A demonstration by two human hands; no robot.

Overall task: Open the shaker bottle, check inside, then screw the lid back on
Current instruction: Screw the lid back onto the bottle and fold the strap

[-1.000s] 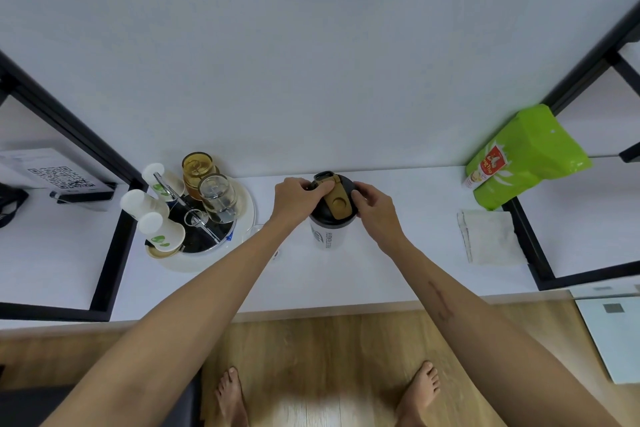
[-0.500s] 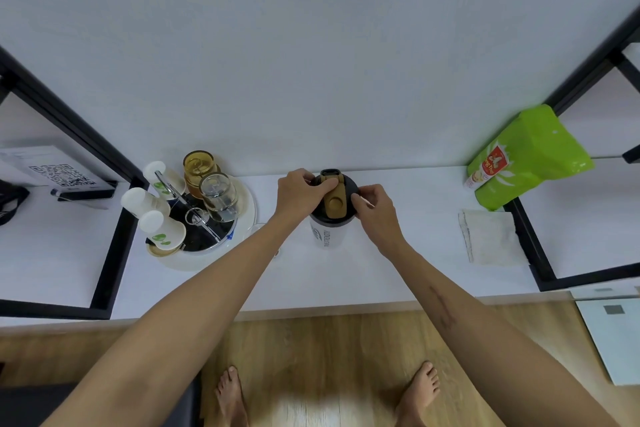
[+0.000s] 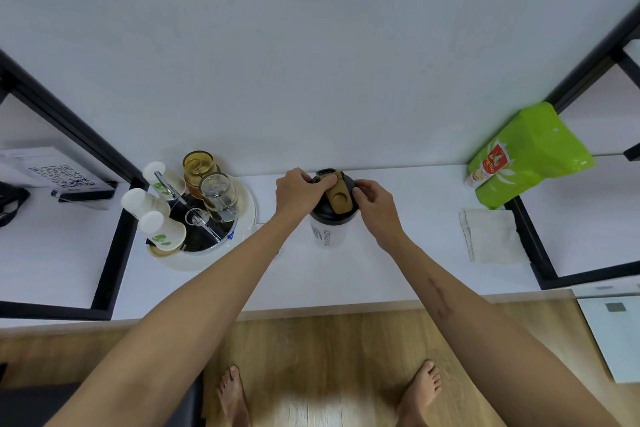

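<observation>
While both hands sit on its top, the shaker bottle [image 3: 328, 231] stands upright on the white surface [image 3: 408, 253], approx. centre, close to the back wall. Lid [image 3: 333, 199] is black w/ a tan flip cap [image 3: 338, 195] across it; lid on the bottle, but can't tell if fully screwed down. Left hand [image 3: 297, 192] is closed over the lid's left/rear edge, fingers [image 3: 320, 182] curled onto the tan cap near the carry loop. Right hand [image 3: 375, 203] pinches the lid's right rim w/ thumb and fingertips, other fingers bent, narrow grip. Bottle body is translucent white w/ dark print; contents not visible. To the left, just beside the left forearm, a round tray [image 3: 207, 255] carries three paper cups lying tilted, e.g. one [image 3: 162, 230] at the front, plus an amber glass [image 3: 200, 168] and a clear glass [image 3: 219, 196] upright. On the right, well apart from the bottle, a folded cloth [image 3: 490, 234] lies flat, and a green bag [image 3: 528, 156] leans at the back by the black frame [image 3: 530, 246]. QR-code card [image 3: 52, 173] far left. Bare feet on wood floor [image 3: 329, 357] below.
</observation>
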